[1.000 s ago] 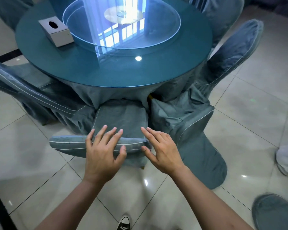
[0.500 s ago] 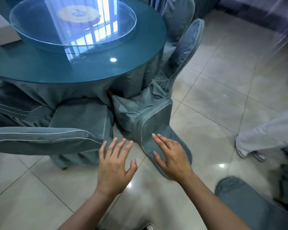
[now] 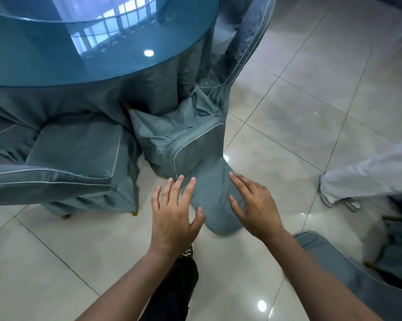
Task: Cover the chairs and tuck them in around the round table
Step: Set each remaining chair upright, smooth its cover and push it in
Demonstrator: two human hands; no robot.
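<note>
both hands shifted right onto rumpled teal chair cover; fingers spread flat

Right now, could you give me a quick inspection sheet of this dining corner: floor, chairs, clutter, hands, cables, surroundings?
Surface: glossy pale tiled floor with light reflections.
Job's things: round table with a blue glass top and a draped grey-blue cloth. Left chair is covered and sits close to the table. Middle chair is covered, its cover rumpled, its back angled out toward the person.
Clutter: nothing seen.
Hands: left hand open, fingers spread, at the middle chair's back; right hand open, over the same back. Contact cannot be told.
Cables: nothing seen.
Surroundings: another covered chair by the table's far side, one more at lower right; a second person's white trouser leg and shoe at right.
</note>
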